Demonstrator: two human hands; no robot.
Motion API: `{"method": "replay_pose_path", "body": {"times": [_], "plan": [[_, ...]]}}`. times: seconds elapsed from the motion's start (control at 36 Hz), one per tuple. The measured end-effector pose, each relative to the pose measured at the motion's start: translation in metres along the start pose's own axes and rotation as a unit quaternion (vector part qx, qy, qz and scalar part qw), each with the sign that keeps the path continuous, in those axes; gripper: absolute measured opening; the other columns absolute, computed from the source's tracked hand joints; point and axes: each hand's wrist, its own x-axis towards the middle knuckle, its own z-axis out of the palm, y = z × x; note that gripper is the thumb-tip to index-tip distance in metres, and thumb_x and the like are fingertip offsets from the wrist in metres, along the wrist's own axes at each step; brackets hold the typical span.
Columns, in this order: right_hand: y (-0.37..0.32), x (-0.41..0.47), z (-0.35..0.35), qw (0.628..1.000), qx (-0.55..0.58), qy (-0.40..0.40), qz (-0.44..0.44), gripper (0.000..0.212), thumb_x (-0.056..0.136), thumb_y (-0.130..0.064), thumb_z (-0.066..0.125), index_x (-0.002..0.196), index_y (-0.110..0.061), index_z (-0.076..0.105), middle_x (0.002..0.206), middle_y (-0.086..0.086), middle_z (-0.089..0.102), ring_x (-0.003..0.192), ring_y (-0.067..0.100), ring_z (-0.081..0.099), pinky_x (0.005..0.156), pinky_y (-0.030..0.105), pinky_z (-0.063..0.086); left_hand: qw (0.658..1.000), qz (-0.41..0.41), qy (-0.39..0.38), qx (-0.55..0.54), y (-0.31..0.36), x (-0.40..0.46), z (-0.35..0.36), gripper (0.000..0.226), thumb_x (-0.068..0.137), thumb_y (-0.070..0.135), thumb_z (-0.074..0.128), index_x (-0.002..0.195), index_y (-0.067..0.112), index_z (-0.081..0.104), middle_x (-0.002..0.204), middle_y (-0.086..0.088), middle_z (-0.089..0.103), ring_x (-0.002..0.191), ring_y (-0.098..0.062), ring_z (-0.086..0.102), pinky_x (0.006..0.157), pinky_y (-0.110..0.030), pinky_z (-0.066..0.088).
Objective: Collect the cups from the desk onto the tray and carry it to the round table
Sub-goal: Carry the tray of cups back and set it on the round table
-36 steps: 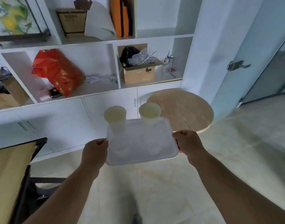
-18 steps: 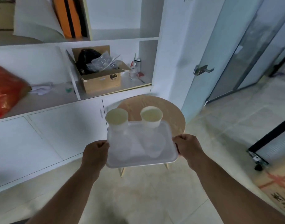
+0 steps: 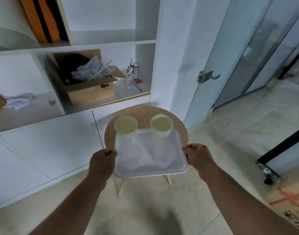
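Note:
I hold a white rectangular tray (image 3: 147, 172) in the air with both hands. My left hand (image 3: 102, 161) grips its left edge and my right hand (image 3: 198, 157) grips its right edge. Two white paper cups stand upright on the tray: the left cup (image 3: 126, 133) and the right cup (image 3: 162, 131). The round wooden table (image 3: 179, 126) is directly beneath and beyond the tray, low to the floor, with light wooden legs showing under the tray.
White cabinets (image 3: 48, 146) and open shelves with a cardboard box (image 3: 91, 89) stand behind the table. A glass door with a metal handle (image 3: 208, 77) is at the right. A black wheeled frame (image 3: 270, 168) stands on the tiled floor at the right.
The view has swung right and closer: the round table now lies straight under the tray instead of off to the right. Both hands keep the same hold on the tray.

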Motion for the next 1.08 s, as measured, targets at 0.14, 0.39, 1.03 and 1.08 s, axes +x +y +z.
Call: {"method": "replay_pose_path", "body": {"times": [0.14, 0.39, 1.03, 1.08], "plan": [[0.004, 0.042, -0.013, 1.0, 0.005, -0.03, -0.006, 0.022, 0.087, -0.019, 0.072, 0.068, -0.009, 0.078, 0.063, 0.006, 0.069, 0.064, 0.025, 0.058, 0.064, 0.038, 0.049, 1.0, -0.017, 0.014, 0.01, 0.01, 0.011, 0.03, 0.03, 0.095, 0.028, 0.062, 0.085, 0.005, 0.079, 0.083, -0.017, 0.076, 0.086, -0.041, 0.07, 0.069, -0.045, 0.057], [0.006, 0.13, -0.046, 0.994, -0.019, -0.101, -0.029, 0.02, 0.091, -0.012, 0.07, 0.074, -0.005, 0.078, 0.064, 0.008, 0.067, 0.064, 0.025, 0.057, 0.065, 0.036, 0.048, 0.994, -0.085, 0.06, -0.026, 0.04, 0.01, 0.097, 0.024, 0.094, 0.027, 0.065, 0.085, 0.01, 0.08, 0.085, -0.015, 0.077, 0.078, -0.035, 0.07, 0.065, -0.035, 0.05], [0.017, 0.258, -0.045, 0.981, -0.091, -0.171, 0.021, 0.018, 0.081, -0.01, 0.062, 0.079, 0.0, 0.077, 0.089, 0.028, 0.074, 0.068, 0.027, 0.061, 0.065, 0.039, 0.052, 0.983, -0.164, 0.063, -0.045, 0.054, 0.055, 0.193, 0.022, 0.092, 0.008, 0.058, 0.087, 0.003, 0.079, 0.088, -0.021, 0.075, 0.069, -0.022, 0.059, 0.06, -0.03, 0.044], [0.02, 0.267, -0.039, 0.98, -0.099, -0.173, 0.02, 0.017, 0.082, -0.009, 0.063, 0.079, 0.0, 0.077, 0.09, 0.028, 0.075, 0.07, 0.028, 0.063, 0.068, 0.045, 0.058, 0.984, -0.163, 0.051, -0.043, 0.053, 0.063, 0.196, 0.023, 0.094, 0.007, 0.058, 0.085, 0.003, 0.079, 0.088, -0.021, 0.076, 0.068, -0.02, 0.06, 0.058, -0.028, 0.044]]}}
